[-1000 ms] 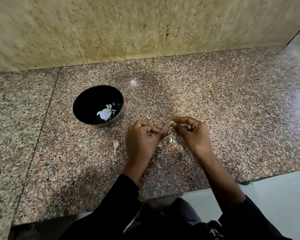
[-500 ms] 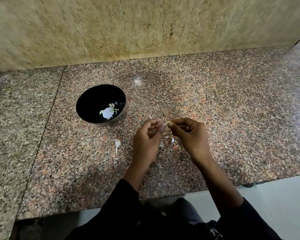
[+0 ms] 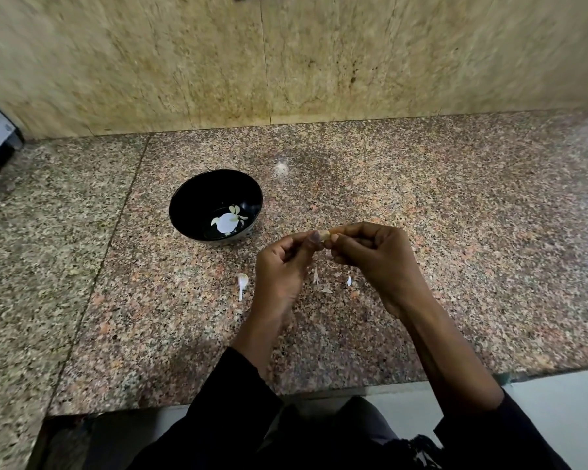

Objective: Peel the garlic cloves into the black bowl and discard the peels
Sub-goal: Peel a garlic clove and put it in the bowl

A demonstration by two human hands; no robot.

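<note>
Two hands meet above the granite counter [image 3: 455,232]: left hand [image 3: 282,266] and right hand [image 3: 377,256] pinch one garlic clove [image 3: 325,235] between fingertips. Peel scraps [image 3: 319,281] lie beneath; beyond, left, black bowl [image 3: 197,195] holds peeled cloves [image 3: 235,212].

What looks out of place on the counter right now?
Peel scraps lie loose on the granite counter under both hands, and a stemmed piece sits left of them, not yet discarded. The black bowl stands upright.

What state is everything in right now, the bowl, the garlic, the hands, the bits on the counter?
Black bowl: upright, holds a few pale cloves.
Garlic clove: pinched between both hands.
Left hand: gripping the clove.
Right hand: gripping the clove.
Peel scraps: loose on counter.
Garlic stalk: lying on counter.
</note>
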